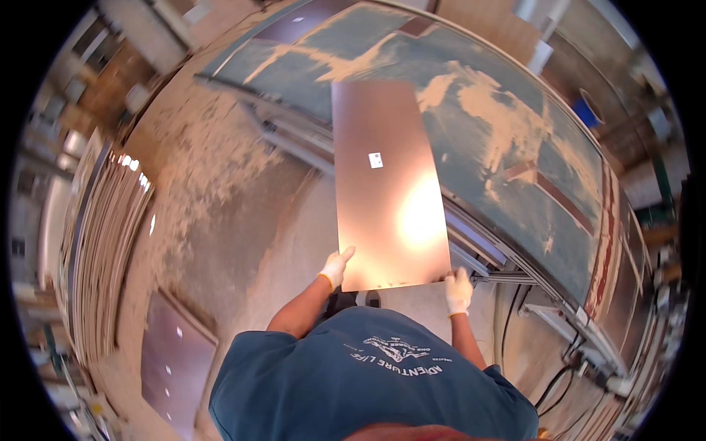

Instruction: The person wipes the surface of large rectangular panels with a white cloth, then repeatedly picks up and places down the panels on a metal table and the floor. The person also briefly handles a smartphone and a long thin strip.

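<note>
A person in a blue T-shirt [368,382] holds a long, glossy brown panel [386,184] out in front of the body, its far end reaching toward a big machine table [515,132] whose blue-green top is strewn with pale sawdust. The left hand [336,268], in a white glove, grips the near left corner of the panel: the thumb lies up along the panel's edge, while the fingers go underneath and cannot be seen. The right hand [458,290], also gloved in white, clasps the near right corner from below and the side; its fingertips curl onto the edge, and the rest of the grasp is hidden by the panel. A small white sticker [376,159] sits on the panel's upper half, and a bright glare [419,217] washes out the surface lower down, so the finish there is hard to read. Whether the far end of the panel rests on the table or hangs free over it cannot be told. Under the panel's right edge run metal rails [478,253] of the machine, partly covered. At the left stands a stack of thin sheets [103,250] on edge, blurred and bent by the lens. Another dark brown panel [176,360] lies on the dusty floor [220,191] at lower left, its bottom cut off by the picture's rim
</note>
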Action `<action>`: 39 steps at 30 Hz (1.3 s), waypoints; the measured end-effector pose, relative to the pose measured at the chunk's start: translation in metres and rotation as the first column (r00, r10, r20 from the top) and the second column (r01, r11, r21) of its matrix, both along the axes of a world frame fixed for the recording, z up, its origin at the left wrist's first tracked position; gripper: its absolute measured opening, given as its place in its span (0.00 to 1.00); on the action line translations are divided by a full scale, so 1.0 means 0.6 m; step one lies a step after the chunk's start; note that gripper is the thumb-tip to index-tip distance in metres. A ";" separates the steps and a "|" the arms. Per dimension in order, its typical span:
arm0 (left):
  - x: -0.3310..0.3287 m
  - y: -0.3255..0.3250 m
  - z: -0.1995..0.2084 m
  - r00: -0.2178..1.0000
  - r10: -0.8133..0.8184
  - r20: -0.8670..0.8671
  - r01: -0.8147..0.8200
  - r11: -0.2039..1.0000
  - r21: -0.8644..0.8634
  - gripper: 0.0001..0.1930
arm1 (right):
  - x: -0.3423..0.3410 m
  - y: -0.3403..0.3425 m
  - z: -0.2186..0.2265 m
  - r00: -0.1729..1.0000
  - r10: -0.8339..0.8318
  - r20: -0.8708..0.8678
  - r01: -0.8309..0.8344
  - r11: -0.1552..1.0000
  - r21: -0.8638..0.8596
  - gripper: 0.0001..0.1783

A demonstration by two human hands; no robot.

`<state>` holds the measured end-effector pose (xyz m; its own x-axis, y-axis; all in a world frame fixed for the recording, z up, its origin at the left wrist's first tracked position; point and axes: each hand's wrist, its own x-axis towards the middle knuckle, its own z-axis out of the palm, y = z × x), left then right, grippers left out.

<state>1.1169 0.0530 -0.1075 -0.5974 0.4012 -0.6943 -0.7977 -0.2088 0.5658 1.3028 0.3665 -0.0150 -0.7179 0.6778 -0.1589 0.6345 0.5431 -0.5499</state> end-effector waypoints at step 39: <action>1.290 -1.465 0.303 0.629 0.264 -0.731 -0.633 -0.372 -0.679 0.15 | 0.385 -1.988 -0.127 0.851 0.425 -0.309 -0.402 0.149 -0.904 0.33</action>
<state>1.8910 -0.8261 0.0743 -0.3162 -0.9250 0.2106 -0.6247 0.3701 0.6876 1.5340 -0.8261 -0.0909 -0.8295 -0.3463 -0.4381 0.5076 -0.1405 -0.8501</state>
